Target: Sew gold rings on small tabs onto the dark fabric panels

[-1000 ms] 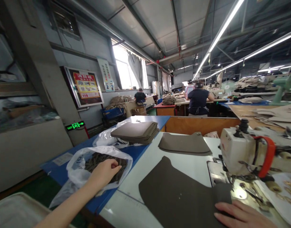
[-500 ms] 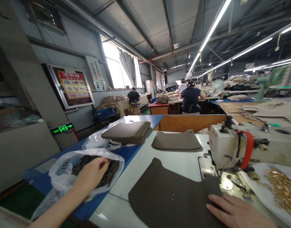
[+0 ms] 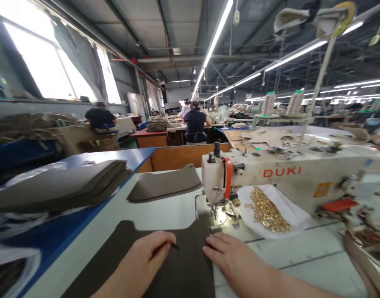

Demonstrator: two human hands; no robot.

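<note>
dark panel (image 3: 188,269) lies under left hand (image 3: 146,254), pinching a strip (image 3: 176,246), and flat right hand (image 3: 232,254); white sheeting (image 3: 296,212) holds gold fittings (image 3: 267,211).

- One DUKI sewing machine (image 3: 297,171)
- One left hand (image 3: 149,250), one right hand (image 3: 229,252) before it
- One large dark panel (image 3: 190,267) before it
- Two thread cones (image 3: 268,104) behind it
- Three people (image 3: 195,123) beyond its left end

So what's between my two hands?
In the head view, the dark panel, with a small dark strip poking from the left hand over it.
</note>
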